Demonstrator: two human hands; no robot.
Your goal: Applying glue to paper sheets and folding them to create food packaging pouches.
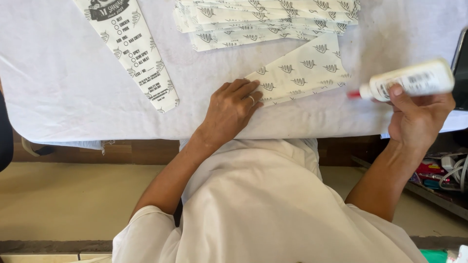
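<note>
We see the left hand (233, 108) lying flat, fingers spread and gripping nothing, pressing down the near corner of a folded patterned paper wrapper (302, 70) on the white cloth-covered table (63, 92). The right hand (418, 117) is curled tight around a white glue bottle (409, 80), held on its side just off the wrapper's right edge, its red nozzle pointing at the paper, though it is a little blurred. A stack of like wrappers (268, 19) lies just beyond, and a printed cone-shaped sleeve (129, 46) well to the left.
</note>
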